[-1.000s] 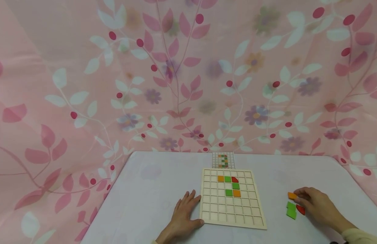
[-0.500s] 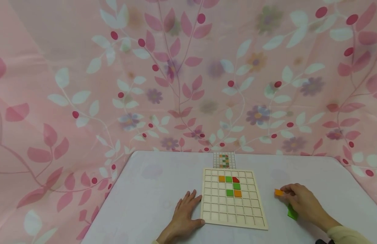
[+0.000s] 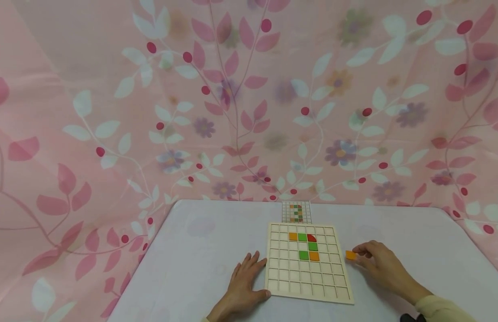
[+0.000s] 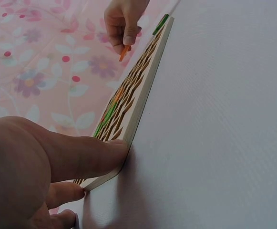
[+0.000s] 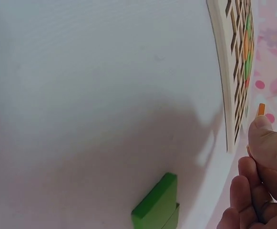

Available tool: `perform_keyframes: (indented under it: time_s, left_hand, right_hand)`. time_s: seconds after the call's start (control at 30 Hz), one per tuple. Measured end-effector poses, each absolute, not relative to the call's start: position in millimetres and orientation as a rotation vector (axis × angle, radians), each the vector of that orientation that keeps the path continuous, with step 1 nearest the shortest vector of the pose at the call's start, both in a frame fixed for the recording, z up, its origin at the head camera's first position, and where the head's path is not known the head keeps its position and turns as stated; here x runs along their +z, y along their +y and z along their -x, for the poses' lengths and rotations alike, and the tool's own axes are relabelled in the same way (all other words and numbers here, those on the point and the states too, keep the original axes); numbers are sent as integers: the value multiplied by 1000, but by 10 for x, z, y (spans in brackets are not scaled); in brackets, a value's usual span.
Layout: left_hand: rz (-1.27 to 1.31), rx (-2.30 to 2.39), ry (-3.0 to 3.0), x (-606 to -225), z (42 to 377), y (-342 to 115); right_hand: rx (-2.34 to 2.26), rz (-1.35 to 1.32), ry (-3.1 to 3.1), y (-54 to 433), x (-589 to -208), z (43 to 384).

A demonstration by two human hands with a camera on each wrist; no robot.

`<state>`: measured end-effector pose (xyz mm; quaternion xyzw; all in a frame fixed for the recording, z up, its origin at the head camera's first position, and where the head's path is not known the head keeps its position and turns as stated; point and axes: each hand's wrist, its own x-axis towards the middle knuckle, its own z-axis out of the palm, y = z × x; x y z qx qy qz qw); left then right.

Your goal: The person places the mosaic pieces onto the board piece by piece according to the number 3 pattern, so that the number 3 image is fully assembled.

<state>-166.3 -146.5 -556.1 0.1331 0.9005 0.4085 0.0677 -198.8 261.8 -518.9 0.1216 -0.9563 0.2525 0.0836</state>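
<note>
A pale wooden grid board [image 3: 309, 279] lies on the table, with several orange, green and red tiles set in its upper squares. My left hand [image 3: 244, 284] rests at the board's left side, fingers spread, thumb and fingertips touching its edge. My right hand [image 3: 381, 266] pinches an orange square tile [image 3: 351, 255] between thumb and fingers, just right of the board and apart from it. Green tiles [image 5: 157, 205] lie on the table in the right wrist view; in the head view my right hand hides them. The red quarter-round tile beside them is also hidden.
Behind the board lies a small printed grid card [image 3: 296, 212] with a coloured pattern in orange, green and red. A white cloth covers the table [image 3: 200, 250]. A pink floral curtain [image 3: 249, 112] hangs behind its far edge.
My right hand has carried the orange tile leftward from the loose tiles to near the board's right edge. It now covers the green and red tiles in the head view. My left hand stays put.
</note>
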Motion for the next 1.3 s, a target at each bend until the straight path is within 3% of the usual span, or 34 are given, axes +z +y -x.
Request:
perform_keyframes:
  time_s: [0.53, 1.3]
  left_hand:
    - [-414, 1223, 2715, -5541, 1635, -1458]
    - [-436, 1214, 2683, -5341, 1588, -1445]
  right_hand:
    - [730, -431, -2868, 2486, -5220, 2012]
    - [550, -367, -3004, 3065, -5239, 1922]
